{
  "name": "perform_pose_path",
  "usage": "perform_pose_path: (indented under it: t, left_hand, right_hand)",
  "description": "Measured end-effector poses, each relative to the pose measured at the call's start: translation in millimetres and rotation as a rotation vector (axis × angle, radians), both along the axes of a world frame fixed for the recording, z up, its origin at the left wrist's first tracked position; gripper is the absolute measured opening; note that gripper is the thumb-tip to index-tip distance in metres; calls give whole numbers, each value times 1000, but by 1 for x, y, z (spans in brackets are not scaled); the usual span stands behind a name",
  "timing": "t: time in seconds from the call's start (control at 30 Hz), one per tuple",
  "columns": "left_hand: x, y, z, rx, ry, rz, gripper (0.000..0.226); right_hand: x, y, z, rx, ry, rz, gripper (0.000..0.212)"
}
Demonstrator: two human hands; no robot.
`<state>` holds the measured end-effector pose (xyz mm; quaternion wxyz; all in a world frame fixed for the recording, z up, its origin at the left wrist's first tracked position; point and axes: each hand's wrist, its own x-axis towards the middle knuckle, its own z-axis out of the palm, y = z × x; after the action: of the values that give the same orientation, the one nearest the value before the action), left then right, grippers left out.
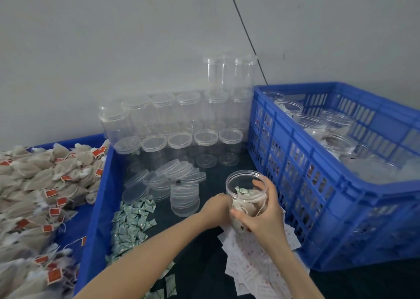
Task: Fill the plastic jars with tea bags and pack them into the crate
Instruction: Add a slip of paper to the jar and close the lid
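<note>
At 3 o'clock from my hands I see the blue slatted crate (322, 185), holding several filled jars. At 9 o'clock a blue tray (95, 207) carries heaped tea bags (41, 185) with red tags. At centre stands the open clear plastic jar (246, 194), tea bags visible through its wall; my right hand (263, 219) grasps it, fingers curled round. My left hand (216, 209) touches its side; I cannot tell its grip.
</note>
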<state>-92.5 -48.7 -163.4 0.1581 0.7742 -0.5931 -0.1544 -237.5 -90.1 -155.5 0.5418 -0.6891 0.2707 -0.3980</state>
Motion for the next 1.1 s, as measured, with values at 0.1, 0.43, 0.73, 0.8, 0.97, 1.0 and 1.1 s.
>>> perform_pose_path:
  t: [0.1,0.43,0.73,0.8,0.97,1.0,1.1]
  left_hand:
    - [3,-2,-2,-25,-18,16,22]
    - [10,-9,-10,48,49,14,21]
    - [10,-12,-12,-17,59,51,18]
    - [11,-14,-12,-20,52,81,10]
    - [10,-14,-13,-69,158,114,22]
    - [11,-14,-15,-78,163,126,20]
    - [11,-14,-16,-80,160,157,21]
  right_hand:
    - [-3,0,2,14,9,4,97]
    - [-7,2,9,21,52,8,94]
    - [-13,0,9,36,69,20,95]
    - [-14,1,10,39,80,25,95]
    - [-17,1,9,32,98,26,96]
    - [-17,1,8,36,100,29,96]
    - [-18,0,7,51,104,32,99]
